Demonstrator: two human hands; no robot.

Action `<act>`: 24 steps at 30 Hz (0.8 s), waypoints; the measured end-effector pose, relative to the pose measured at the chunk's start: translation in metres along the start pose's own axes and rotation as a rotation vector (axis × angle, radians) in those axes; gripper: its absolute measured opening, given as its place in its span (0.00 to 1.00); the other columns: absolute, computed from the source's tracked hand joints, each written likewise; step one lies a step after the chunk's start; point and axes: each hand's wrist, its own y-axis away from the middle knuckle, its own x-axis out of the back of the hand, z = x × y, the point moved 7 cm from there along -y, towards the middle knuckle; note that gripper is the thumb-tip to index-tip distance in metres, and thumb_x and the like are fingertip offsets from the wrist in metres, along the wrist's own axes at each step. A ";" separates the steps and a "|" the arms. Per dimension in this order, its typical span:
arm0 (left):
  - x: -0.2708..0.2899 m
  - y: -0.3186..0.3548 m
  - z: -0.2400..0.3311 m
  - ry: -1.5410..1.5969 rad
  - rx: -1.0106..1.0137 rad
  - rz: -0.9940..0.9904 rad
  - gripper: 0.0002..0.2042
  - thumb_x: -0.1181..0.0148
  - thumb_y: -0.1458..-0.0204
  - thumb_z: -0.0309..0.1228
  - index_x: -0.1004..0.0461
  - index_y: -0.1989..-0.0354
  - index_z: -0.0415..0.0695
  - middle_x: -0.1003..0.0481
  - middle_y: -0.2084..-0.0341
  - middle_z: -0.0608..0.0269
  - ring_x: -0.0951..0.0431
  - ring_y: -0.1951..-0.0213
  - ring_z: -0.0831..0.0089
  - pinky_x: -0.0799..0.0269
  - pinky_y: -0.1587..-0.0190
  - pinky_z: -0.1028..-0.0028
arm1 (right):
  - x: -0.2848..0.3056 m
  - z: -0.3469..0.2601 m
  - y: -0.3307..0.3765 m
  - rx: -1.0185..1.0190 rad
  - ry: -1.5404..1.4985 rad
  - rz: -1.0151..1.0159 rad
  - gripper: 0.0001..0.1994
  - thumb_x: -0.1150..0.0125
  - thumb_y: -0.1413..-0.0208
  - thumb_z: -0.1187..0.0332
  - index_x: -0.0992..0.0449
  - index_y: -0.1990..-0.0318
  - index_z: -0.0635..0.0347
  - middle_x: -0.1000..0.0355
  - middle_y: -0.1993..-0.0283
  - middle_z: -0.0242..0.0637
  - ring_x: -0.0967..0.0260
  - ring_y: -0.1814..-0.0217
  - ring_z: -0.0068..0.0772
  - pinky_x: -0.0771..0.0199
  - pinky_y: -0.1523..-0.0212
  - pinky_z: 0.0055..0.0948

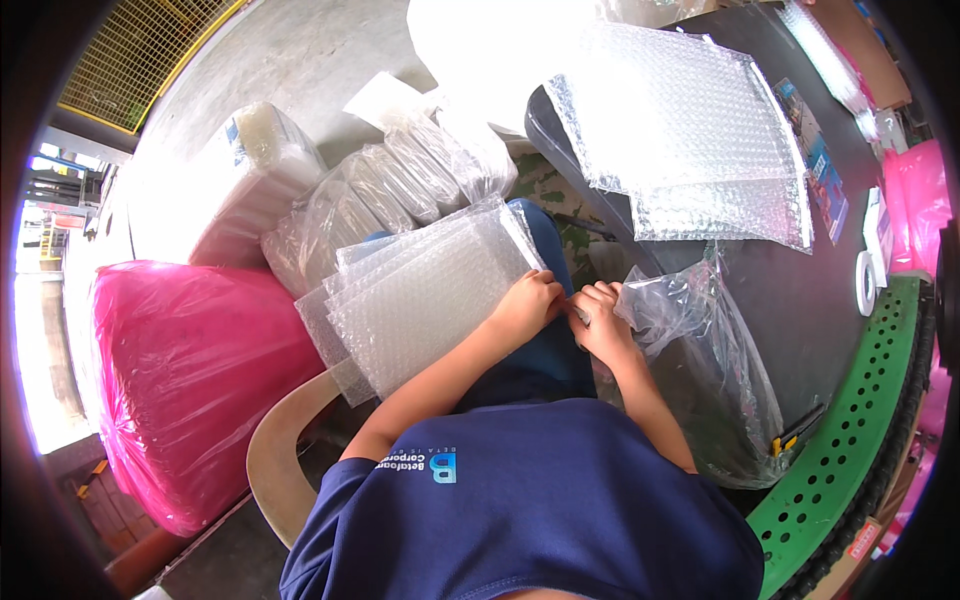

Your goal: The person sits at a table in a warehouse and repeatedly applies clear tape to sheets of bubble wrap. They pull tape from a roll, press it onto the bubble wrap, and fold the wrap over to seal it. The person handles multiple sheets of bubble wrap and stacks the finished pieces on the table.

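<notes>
A stack of clear bubble wrap sheets (425, 290) lies fanned across my lap, perhaps flat bags. At its right corner my left hand (533, 303) is closed, its fingers pinching the sheet edge. My right hand (603, 322) is closed just beside it, fingertips curled and almost meeting the left ones. What the right fingers hold is too small to make out. A loose clear plastic bag (700, 330) hangs against the right hand's outer side and spreads down to the right.
More bubble wrap (690, 130) is piled on the dark table (770, 290). A tape roll (866, 283), yellow-black cutter (797, 432) and perforated green strip (835, 440) are at right. Left stand a pink plastic-wrapped bundle (200, 370), a chair armrest (275, 440) and clear-wrapped packs (390, 180).
</notes>
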 end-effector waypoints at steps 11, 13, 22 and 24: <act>0.001 -0.001 -0.005 0.123 0.085 -0.070 0.03 0.41 0.59 0.23 0.23 0.75 0.40 0.27 0.74 0.54 0.26 0.66 0.53 0.28 0.59 0.60 | -0.009 -0.005 0.006 0.164 0.122 0.064 0.06 0.37 0.63 0.73 0.29 0.79 0.57 0.35 0.76 0.32 0.36 0.68 0.35 0.41 0.59 0.37; 0.003 -0.001 -0.005 0.144 0.088 -0.073 0.03 0.41 0.59 0.23 0.23 0.75 0.40 0.27 0.74 0.54 0.25 0.66 0.53 0.28 0.59 0.61 | -0.010 -0.009 0.010 0.237 0.131 0.060 0.06 0.37 0.62 0.73 0.30 0.79 0.57 0.35 0.77 0.32 0.36 0.68 0.35 0.41 0.59 0.38; 0.007 0.005 -0.003 0.135 0.040 0.016 0.01 0.40 0.57 0.23 0.23 0.75 0.40 0.25 0.73 0.57 0.25 0.66 0.57 0.29 0.59 0.63 | 0.000 -0.003 0.012 0.170 0.000 0.109 0.06 0.36 0.61 0.78 0.28 0.76 0.58 0.34 0.76 0.34 0.35 0.70 0.39 0.38 0.64 0.36; 0.009 0.008 -0.009 0.161 0.052 0.034 0.03 0.39 0.56 0.24 0.22 0.73 0.41 0.24 0.72 0.58 0.24 0.66 0.58 0.29 0.58 0.63 | 0.009 -0.004 0.013 0.160 -0.039 0.145 0.06 0.37 0.60 0.78 0.28 0.76 0.59 0.34 0.77 0.34 0.35 0.72 0.38 0.37 0.67 0.36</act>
